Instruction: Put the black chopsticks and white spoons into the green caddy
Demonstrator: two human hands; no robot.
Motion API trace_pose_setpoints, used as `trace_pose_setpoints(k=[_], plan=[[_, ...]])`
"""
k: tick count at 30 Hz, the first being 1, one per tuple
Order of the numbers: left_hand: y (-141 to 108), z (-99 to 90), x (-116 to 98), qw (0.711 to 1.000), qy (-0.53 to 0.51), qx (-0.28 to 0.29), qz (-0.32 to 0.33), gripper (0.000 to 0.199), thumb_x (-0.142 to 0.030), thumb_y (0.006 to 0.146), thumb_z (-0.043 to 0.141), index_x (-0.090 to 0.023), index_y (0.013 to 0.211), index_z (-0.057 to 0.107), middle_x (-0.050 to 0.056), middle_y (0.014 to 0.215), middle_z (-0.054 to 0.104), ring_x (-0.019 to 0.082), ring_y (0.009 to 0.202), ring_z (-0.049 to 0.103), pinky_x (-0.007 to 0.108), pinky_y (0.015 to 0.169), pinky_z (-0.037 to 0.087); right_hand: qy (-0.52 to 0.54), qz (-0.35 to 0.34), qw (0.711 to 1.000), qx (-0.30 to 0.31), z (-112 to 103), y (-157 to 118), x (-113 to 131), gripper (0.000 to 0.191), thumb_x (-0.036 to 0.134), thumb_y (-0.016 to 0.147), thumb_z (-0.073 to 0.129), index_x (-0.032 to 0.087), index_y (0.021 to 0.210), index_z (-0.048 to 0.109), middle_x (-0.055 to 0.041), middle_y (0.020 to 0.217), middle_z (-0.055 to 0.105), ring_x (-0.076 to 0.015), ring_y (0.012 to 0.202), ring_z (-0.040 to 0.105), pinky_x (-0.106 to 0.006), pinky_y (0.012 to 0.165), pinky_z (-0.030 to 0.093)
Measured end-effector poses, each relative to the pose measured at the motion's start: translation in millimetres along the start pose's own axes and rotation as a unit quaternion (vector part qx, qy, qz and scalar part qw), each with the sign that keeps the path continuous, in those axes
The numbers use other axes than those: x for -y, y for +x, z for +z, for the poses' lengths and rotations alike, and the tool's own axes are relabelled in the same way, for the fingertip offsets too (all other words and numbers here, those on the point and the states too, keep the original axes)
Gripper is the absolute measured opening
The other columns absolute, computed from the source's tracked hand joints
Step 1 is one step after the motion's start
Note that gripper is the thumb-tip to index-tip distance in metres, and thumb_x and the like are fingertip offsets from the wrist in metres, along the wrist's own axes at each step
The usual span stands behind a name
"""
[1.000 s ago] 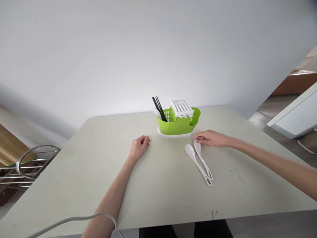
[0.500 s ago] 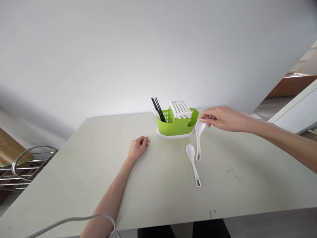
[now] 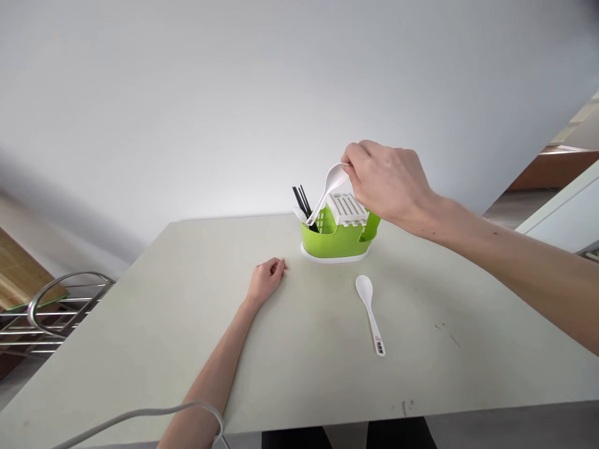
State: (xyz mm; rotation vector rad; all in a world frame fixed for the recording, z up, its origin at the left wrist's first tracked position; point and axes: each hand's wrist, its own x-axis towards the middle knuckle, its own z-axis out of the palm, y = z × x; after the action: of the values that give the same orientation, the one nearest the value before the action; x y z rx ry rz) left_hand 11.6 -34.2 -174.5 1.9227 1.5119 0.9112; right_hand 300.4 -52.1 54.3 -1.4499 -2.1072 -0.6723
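Observation:
Pinched by its bowl in my right hand [image 3: 388, 178] is a white spoon [image 3: 333, 179], its handle slanting down to the left over the left compartment of a green utensil holder [image 3: 337, 242]. That compartment has several black chopsticks [image 3: 303, 201] and another white spoon [image 3: 300, 214] standing in it. A white slotted rack [image 3: 347, 209] sits across the holder's middle, partly behind my right hand. In front of the holder, a further white spoon [image 3: 369, 312] lies on the table. My left hand [image 3: 267, 279] rests on the tabletop, loosely curled, with nothing seen in it.
The pale table [image 3: 299, 374] meets a white wall [image 3: 234, 112] behind the holder. A grey cable [image 3: 140, 413] crosses my left forearm. To the left stands a metal rack [image 3: 60, 312] with a wooden board [image 3: 25, 274].
My right hand has carried the spoon up and to the left, from beside the holder's right end to above its left compartment. My left hand stays resting on the table.

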Motion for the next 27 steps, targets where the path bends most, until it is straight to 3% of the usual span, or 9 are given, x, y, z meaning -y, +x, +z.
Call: trace_pose_setpoints(k=[3, 7, 17, 22, 27], plan=[[0, 0.8, 1, 1.0, -0.001, -0.002, 0.004, 0.046, -0.055, 0.101, 0.046, -0.022, 0.081, 0.07, 0.0, 0.069, 0.069, 0.016, 0.062, 0.057, 0.028, 0.067, 0.045, -0.035, -0.018, 0.999, 0.009, 14, 8, 7, 0.03, 0.023, 0.104, 0.036, 0.016, 0.115, 0.063, -0.0148, 0.092, 0.068, -0.0264, 0.077, 0.064, -0.038, 0.068, 0.038], [0, 0.9, 2, 1.0, -0.001, 0.002, 0.005, 0.046, -0.056, 0.101, 0.045, -0.023, 0.081, 0.07, 0.0, 0.07, 0.07, 0.016, 0.062, 0.057, 0.029, 0.067, 0.045, -0.092, -0.029, 0.991, 0.089, 28, 12, 22, 0.025, 0.012, 0.095, 0.045, 0.014, 0.113, 0.063, -0.0179, 0.096, 0.069, -0.0273, 0.078, 0.066, -0.036, 0.066, 0.035], [1, 1.5, 3, 1.0, 0.0, -0.001, 0.008, 0.046, -0.056, 0.101, 0.045, -0.023, 0.081, 0.07, 0.001, 0.069, 0.07, 0.016, 0.06, 0.057, 0.029, 0.066, 0.045, -0.106, -0.107, 0.956, 0.251, 40, 15, 67, 0.041, 0.0, 0.076, 0.065, 0.008, 0.117, 0.064, -0.0233, 0.11, 0.073, -0.0317, 0.093, 0.071, -0.033, 0.066, 0.036], [0, 0.9, 3, 1.0, -0.003, 0.002, 0.007, 0.046, -0.056, 0.101, 0.045, -0.023, 0.08, 0.069, 0.001, 0.07, 0.07, 0.016, 0.061, 0.057, 0.029, 0.065, 0.045, -0.093, -0.127, 0.946, 0.284, 53, 16, 77, 0.039, -0.004, 0.075, 0.063, 0.011, 0.111, 0.068, -0.0203, 0.106, 0.077, -0.0291, 0.087, 0.073, -0.032, 0.065, 0.037], [0, 1.1, 2, 1.0, -0.001, 0.001, 0.01, 0.046, -0.055, 0.1, 0.045, -0.023, 0.079, 0.069, 0.001, 0.068, 0.07, 0.016, 0.06, 0.057, 0.029, 0.065, 0.045, -0.044, -0.117, 0.951, 0.284, 69, 18, 70, 0.027, 0.003, 0.088, 0.053, 0.011, 0.108, 0.07, -0.0195, 0.099, 0.077, -0.0278, 0.082, 0.072, -0.034, 0.067, 0.038]])
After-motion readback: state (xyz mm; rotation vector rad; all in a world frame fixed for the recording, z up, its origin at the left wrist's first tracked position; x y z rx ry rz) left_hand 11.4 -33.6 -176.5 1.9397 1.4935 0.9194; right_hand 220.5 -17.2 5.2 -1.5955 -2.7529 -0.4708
